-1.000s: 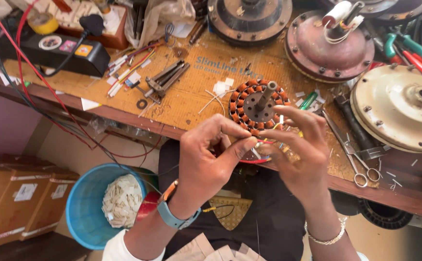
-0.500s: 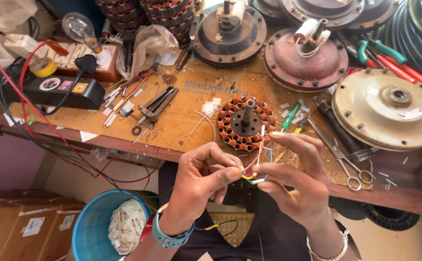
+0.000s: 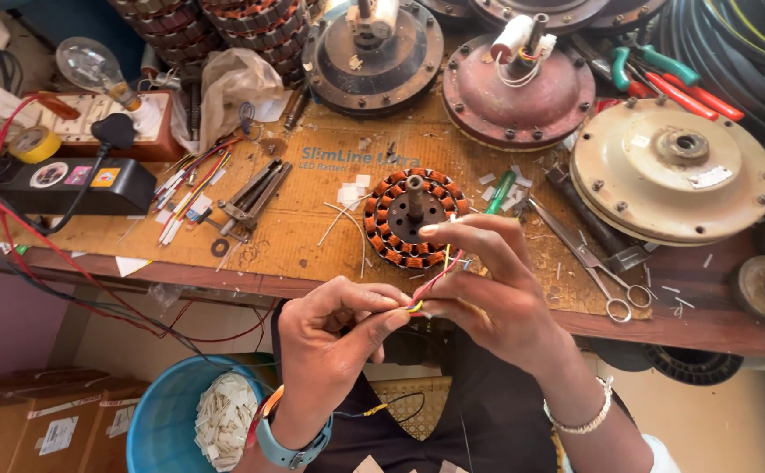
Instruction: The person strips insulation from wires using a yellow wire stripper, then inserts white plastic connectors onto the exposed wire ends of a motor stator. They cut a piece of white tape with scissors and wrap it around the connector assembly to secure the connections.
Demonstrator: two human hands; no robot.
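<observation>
Head view: both hands pinch a small bundle of coloured wires just below a copper-wound stator.
Left hand (image 3: 330,337) and right hand (image 3: 487,293) meet over the bench's near edge, fingertips closed on the red and yellow wires (image 3: 428,285). Wound stator (image 3: 410,216) lies on the cardboard mat (image 3: 312,236) at twelve o'clock from the hands; scissors (image 3: 594,267) lie at three o'clock, blue bucket (image 3: 168,416) at seven.

Head camera looks steeply down, close over the workbench (image 3: 312,236).

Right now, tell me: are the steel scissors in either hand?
No, the steel scissors lie on the wooden bench; both hands pinch thin coloured wires.
</observation>
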